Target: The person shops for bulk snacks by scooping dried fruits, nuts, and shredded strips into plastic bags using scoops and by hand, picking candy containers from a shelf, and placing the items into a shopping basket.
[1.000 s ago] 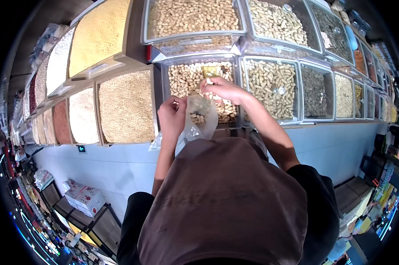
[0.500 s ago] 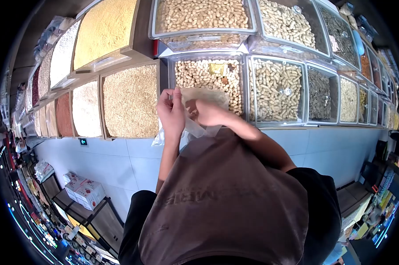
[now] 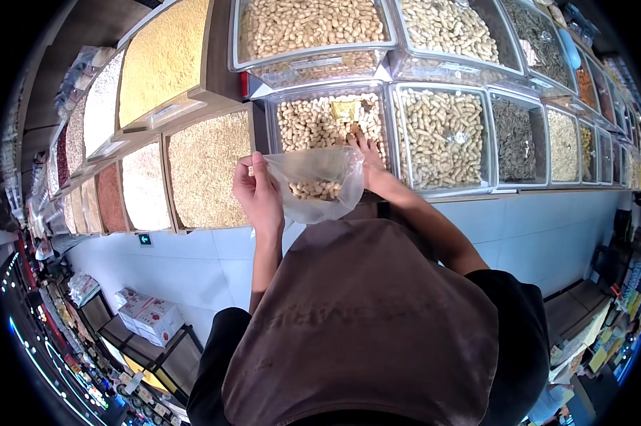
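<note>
My left hand is closed, pinching the left edge of a clear plastic bag. The bag spreads open to the right, over the front of a clear bin of pale nuts in shells. Some nuts show through or inside the bag; I cannot tell which. My right hand reaches into the bin beside the bag's right edge, fingers apart on the nuts. Close to its fingertips lie a yellow packet and a small brown piece.
Behind stands a raised bin of nuts. Unshelled peanuts and dark seeds fill bins to the right. Pale grain and yellow grain sit in wooden bins to the left. White boxes are stacked on a rack at lower left.
My right hand has moved off the bag, rightward and forward onto the nuts, and its fingers have spread. My left hand has shifted slightly left and down; the bag now hangs wide open.
</note>
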Tool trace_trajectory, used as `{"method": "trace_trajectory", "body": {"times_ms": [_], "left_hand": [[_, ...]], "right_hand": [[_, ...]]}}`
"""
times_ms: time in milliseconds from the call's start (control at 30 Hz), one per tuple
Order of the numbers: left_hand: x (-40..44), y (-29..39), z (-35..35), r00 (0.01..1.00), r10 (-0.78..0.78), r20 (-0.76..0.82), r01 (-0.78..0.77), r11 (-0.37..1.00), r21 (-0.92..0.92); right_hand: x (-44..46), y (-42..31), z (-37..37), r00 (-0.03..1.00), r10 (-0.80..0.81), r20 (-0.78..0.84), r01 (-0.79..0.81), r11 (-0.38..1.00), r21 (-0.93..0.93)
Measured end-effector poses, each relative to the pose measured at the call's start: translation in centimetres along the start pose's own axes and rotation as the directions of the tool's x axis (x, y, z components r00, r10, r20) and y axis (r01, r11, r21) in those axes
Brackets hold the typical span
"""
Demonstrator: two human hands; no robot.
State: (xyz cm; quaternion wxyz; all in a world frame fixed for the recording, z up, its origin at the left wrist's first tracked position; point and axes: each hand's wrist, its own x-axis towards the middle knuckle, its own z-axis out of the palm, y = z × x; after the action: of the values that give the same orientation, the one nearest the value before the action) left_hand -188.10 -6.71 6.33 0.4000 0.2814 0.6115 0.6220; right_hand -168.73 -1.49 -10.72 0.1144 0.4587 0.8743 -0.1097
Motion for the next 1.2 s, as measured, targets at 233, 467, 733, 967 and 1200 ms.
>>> {"method": "trace_trajectory", "body": {"times_ms": [233,467,733,967,1200], "left_hand": [[-1.0,0.6,1.9,1.0,-0.013,0.007,0.013,0.999,-0.029],[-2.2,1.4,2.6,0.994,0.033,-0.1,-0.039,0.997,-0.063],[-4.7,1.8,1.8,0.975,-0.026,-0.219,0.007,0.996,-0.087],[-5.8,2.2,1.4,0.986,-0.044,-0.16,0.027,0.994,-0.109],[-5.6,1.0,2.8,0.984,-0.068,-0.165,0.051,0.993,-0.103]], "right_hand": [[1.4,1.6,3.3,0.955,-0.293,-0.051,0.274,0.932,-0.238],[3.0,3.5,6.2,0.995,0.0,0.105,-0.059,0.826,0.561],[2.2,3.2,-3.1,0.984,0.065,0.169,-0.179,0.213,0.961],[1.6,3.5,-11.3,0.995,-0.002,-0.095,0.095,-0.077,0.993],[-0.5,2.0,-13.6,0.959,-0.225,-0.174,0.108,-0.277,0.955]]}}
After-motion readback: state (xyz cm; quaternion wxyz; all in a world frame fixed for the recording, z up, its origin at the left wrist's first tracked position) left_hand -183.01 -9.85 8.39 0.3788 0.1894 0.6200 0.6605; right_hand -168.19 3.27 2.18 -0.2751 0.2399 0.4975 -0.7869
